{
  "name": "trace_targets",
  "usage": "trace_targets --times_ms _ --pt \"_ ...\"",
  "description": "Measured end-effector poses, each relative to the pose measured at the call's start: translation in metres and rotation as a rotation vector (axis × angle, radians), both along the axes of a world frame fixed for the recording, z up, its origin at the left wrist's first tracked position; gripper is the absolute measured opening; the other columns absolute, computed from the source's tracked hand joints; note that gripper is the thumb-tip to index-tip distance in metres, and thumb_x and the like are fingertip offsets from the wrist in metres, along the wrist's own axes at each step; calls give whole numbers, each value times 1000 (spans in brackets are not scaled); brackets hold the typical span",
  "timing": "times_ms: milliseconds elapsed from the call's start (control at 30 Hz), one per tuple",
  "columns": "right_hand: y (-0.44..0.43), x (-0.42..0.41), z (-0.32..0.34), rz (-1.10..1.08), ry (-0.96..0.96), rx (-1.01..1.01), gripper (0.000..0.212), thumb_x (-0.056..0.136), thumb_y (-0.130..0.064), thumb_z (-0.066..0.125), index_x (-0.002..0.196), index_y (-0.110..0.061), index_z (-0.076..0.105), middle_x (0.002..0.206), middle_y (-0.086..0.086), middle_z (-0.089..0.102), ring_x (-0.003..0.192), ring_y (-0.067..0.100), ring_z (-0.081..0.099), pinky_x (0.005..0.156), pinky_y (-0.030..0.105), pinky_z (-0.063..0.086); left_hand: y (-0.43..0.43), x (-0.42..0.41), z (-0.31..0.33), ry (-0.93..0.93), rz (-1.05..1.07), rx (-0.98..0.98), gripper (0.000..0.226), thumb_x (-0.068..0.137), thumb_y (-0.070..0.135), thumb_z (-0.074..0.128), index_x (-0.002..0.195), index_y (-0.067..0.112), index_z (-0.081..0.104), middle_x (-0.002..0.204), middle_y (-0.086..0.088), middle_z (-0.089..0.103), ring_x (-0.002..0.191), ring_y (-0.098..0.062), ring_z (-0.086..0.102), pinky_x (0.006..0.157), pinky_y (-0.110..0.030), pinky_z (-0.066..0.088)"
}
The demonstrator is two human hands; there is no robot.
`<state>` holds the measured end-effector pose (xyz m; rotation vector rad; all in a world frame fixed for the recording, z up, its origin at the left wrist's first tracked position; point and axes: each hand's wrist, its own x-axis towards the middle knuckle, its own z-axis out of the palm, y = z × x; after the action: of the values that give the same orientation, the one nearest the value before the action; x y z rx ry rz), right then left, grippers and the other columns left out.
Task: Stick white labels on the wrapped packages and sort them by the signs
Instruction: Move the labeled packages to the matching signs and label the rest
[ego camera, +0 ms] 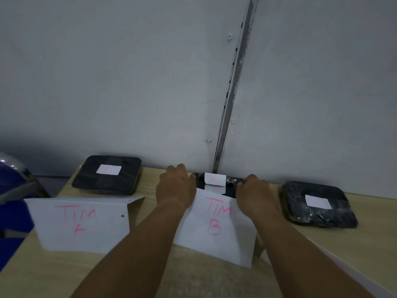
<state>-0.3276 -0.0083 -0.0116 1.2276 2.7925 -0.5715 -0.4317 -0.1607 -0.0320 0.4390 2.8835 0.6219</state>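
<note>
We hold the middle package (231, 187) by its ends, with left hand (176, 186) and right hand (252, 191) both curled round it, at the far edge of the pale wood-grain worktop (193, 276), behind the paper sign (214, 246) marked B. It is flat, black, glossy-wrapped — a white label (214, 179) bends over its top.

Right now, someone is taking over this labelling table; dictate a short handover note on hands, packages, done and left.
Hands: left hand and right hand grip the ends of the middle package, labelled, behind the TIM B sign.
Packages: left package, labelled, lies behind the other sign; right package, labelled, lies beside TIM B, behind no sign.
Done: three labels on.
Left: release the middle one; right one probably still needs sorting.
</note>
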Motion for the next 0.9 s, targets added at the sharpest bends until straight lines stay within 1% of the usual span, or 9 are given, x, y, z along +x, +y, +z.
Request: trace_targets --times_ms 67,167,267,433,500,533,600,733,900 --pt "-11 9 1 -41 -77 -87 30 98 -24 37 122 -8 43 122 18 50 109 35 53 76 33 40 -5 11 -2 -153 73 -86 51 101 51 35 130 11 46 132 -15 48 120 -36 47 94 -41 41" --pt "-23 14 3 -191 -97 -345 44 96 -18 41 136 -4 30 131 23 49 115 37 53 90 39 48 -9 20 -6 -271 114 -112 56 101 53 26 132 13 49 135 -12 52 121 -33 51 97 -42 40" --pt "-29 18 5 -314 -72 -449 60 95 -17 46 146 -9 15 131 27 47 112 39 54 84 40 51 -12 27 -8 -309 112 -108 51 101 48 29 132 14 52 135 -10 55 119 -31 53 97 -41 41" --pt "-40 34 11 -288 -55 -446 54 93 -13 43 143 -11 25 133 24 42 110 40 53 91 48 52 -24 36 -6 -325 72 -61 37 97 42 48 121 15 56 125 -5 58 110 -26 56 86 -34 42" --pt "-46 43 11 -161 -129 -410 55 96 -13 39 148 -8 22 140 21 38 118 37 50 96 43 49 -30 41 -4 -342 52 57 23 94 33 57 107 15 61 119 -5 61 107 -25 58 84 -31 43" --pt "-49 47 10 -111 -138 -375 53 97 -14 38 148 -7 24 142 20 38 120 36 48 98 41 47 -33 44 -2 -359 53 161 13 92 28 60 96 15 61 112 -5 63 103 -24 59 82 -30 45" --pt "-54 57 13 -91 -82 -333 45 99 -18 38 142 -8 34 138 19 43 120 35 48 96 37 46 -41 53 3 -389 60 359 9 90 23 63 85 16 60 99 -3 66 90 -21 60 76 -30 46" --pt "-63 82 20 -101 35 -252 45 101 -32 38 143 -15 36 135 16 45 118 35 50 87 36 41 -60 75 12 -474 34 586 8 94 24 62 91 16 64 93 -1 70 84 -16 64 65 -25 47" --pt "-76 124 29 -180 155 -120 52 98 -45 41 141 -19 34 134 13 42 114 38 52 80 39 39 -83 103 24 -541 148 830 7 97 20 58 92 18 62 91 -2 72 76 -15 65 61 -26 48"
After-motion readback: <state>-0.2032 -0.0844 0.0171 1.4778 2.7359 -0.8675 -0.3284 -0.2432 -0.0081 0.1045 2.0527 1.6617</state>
